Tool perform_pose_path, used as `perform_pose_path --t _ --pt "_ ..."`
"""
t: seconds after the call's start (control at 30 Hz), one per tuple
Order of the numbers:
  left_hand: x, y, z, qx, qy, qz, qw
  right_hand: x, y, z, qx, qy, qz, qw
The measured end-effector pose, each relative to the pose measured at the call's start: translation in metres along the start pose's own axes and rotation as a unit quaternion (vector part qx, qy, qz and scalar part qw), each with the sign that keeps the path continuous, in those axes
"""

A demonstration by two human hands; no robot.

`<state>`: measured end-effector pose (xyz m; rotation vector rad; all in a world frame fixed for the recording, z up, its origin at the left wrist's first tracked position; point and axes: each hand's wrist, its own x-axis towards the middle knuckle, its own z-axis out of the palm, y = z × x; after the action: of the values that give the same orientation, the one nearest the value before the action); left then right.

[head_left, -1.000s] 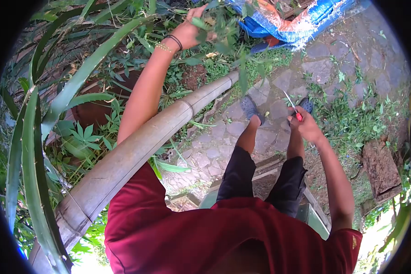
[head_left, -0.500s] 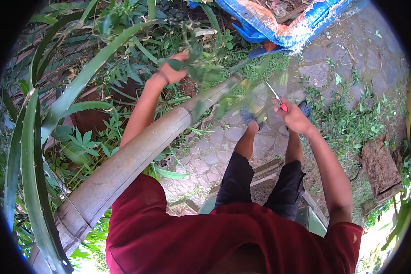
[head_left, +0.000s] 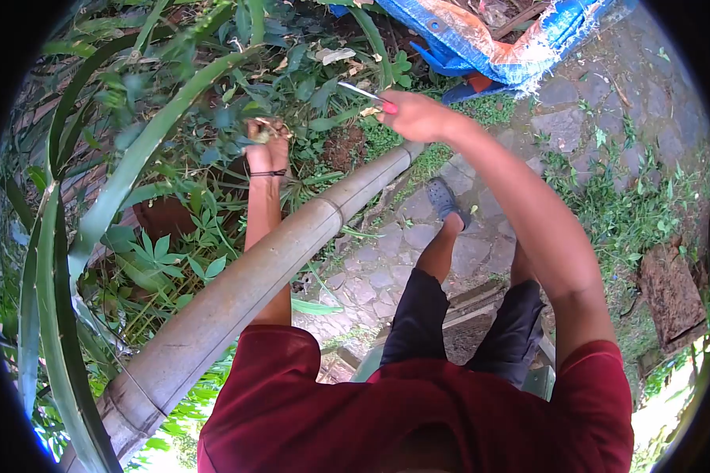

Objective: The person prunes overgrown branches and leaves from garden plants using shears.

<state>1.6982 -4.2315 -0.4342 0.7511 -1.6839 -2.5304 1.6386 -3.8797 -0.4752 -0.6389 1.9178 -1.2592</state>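
My left hand (head_left: 269, 148), with a dark band at the wrist, reaches past the bamboo pole into the greenery. Its fingers are closed round plant stems (head_left: 281, 126), pale and partly blurred. My right hand (head_left: 412, 116) grips a small knife (head_left: 360, 91) by its red handle. The thin blade points left, over low weeds and apart from my left hand. Below both hands runs the thick bamboo pole (head_left: 248, 276), slanting from lower left to upper middle.
Long spiny leaves (head_left: 146, 150) arch at the left. A blue and orange tarp (head_left: 493, 59) lies at the top. Stone paving (head_left: 465, 252) is under my feet, one in a grey clog (head_left: 443, 197). A wooden block (head_left: 670, 296) lies at the right, near weeds.
My right hand has swung up and left with the knife, from above the paving to over the weeds. My left hand has moved left and slightly down; leafy stems near it have left the middle.
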Motion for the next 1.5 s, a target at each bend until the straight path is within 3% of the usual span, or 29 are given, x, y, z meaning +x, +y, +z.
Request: perform_pose_path --t 0.03,0.07,0.1,0.13,0.2,0.23,0.3,0.33,0.43,0.47,0.5,0.57,0.73,0.77,0.9,1.0,1.03,1.13,1.17,1.2,1.27,1.33,1.4,1.43,1.5 --pt "0.010 0.007 -0.004 -0.048 -0.026 -0.012 0.998 0.007 -0.009 0.002 0.001 0.000 -0.001 1.000" --pt "0.016 0.011 -0.009 -0.096 -0.051 -0.024 0.994 0.015 -0.018 0.003 -0.091 0.016 0.028 0.995" --pt "0.004 0.017 0.043 0.024 0.141 -0.008 0.990 0.023 -0.027 0.005 -0.182 0.032 0.055 0.981" --pt "0.006 0.022 0.047 0.027 0.142 -0.006 0.989 0.034 -0.032 0.007 -0.181 0.033 0.053 0.982" --pt "0.007 0.027 0.045 -0.028 0.064 -0.021 0.997 0.057 -0.040 0.013 -0.372 0.101 0.018 0.923" --pt "0.007 0.028 0.050 -0.025 0.064 -0.022 0.997 0.063 -0.049 0.015 -0.369 0.102 0.019 0.924" --pt "0.006 0.026 0.056 -0.003 0.110 -0.029 0.994 0.077 -0.064 0.018 -0.506 0.102 0.009 0.856" --pt "0.006 0.028 0.057 0.008 0.132 -0.031 0.991 0.085 -0.065 0.023 -0.504 0.104 0.009 0.857" --pt "0.010 0.032 0.055 -0.017 0.078 -0.056 0.995 0.105 -0.064 0.036 -0.605 0.152 -0.055 0.780" --pt "0.010 0.033 0.059 -0.014 0.065 -0.069 0.995 0.111 -0.064 0.040 -0.603 0.153 -0.055 0.781" --pt "0.012 0.034 0.055 -0.042 -0.003 -0.086 0.995 0.114 -0.068 0.041 -0.610 0.162 -0.046 0.774" --pt "0.017 0.035 0.047 -0.040 0.004 -0.082 0.996 0.117 -0.072 0.044 -0.625 0.186 -0.025 0.758" --pt "0.009 0.031 0.069 -0.067 0.038 -0.079 0.994 0.147 -0.059 0.056 -0.591 0.204 -0.045 0.779" --pt "0.011 0.031 0.067 -0.081 -0.019 -0.094 0.992 0.151 -0.061 0.056 -0.575 0.209 -0.050 0.789" --pt "0.015 0.033 0.070 -0.094 0.014 -0.082 0.992 0.155 -0.065 0.061 -0.589 0.216 -0.053 0.777" --pt "0.011 0.035 0.073 -0.098 0.024 -0.109 0.989 0.153 -0.061 0.058 -0.516 0.135 -0.010 0.846" --pt "0.016 0.033 0.063 -0.133 0.010 -0.112 0.985 0.152 -0.055 0.055 -0.458 0.150 -0.064 0.874" --pt "0.029 0.034 0.035 -0.151 0.041 -0.148 0.977 0.144 -0.041 0.039 -0.420 0.131 -0.063 0.896" --pt "0.030 0.032 0.019 -0.170 -0.076 -0.161 0.969 0.141 -0.034 0.035 -0.421 0.149 -0.067 0.892" --pt "0.024 0.035 0.033 -0.168 -0.076 -0.159 0.970 0.140 -0.035 0.032 -0.420 0.151 -0.069 0.892" --pt "0.005 0.026 0.076 -0.006 0.208 -0.064 0.976 0.126 -0.027 0.025 -0.404 0.146 -0.101 0.897" --pt "0.016 0.021 0.031 -0.040 0.169 -0.110 0.979 0.113 -0.023 0.025 -0.406 0.122 -0.104 0.900" --pt "0.021 0.028 0.014 -0.125 0.050 -0.176 0.975 0.107 -0.023 0.023 -0.386 0.141 -0.083 0.908" --pt "0.008 0.025 0.053 -0.015 0.193 -0.123 0.973 0.099 -0.016 0.021 -0.386 0.163 -0.080 0.905" --pt "0.004 0.021 0.050 -0.022 0.191 -0.129 0.973 0.081 -0.011 0.014 -0.382 0.143 -0.045 0.912"
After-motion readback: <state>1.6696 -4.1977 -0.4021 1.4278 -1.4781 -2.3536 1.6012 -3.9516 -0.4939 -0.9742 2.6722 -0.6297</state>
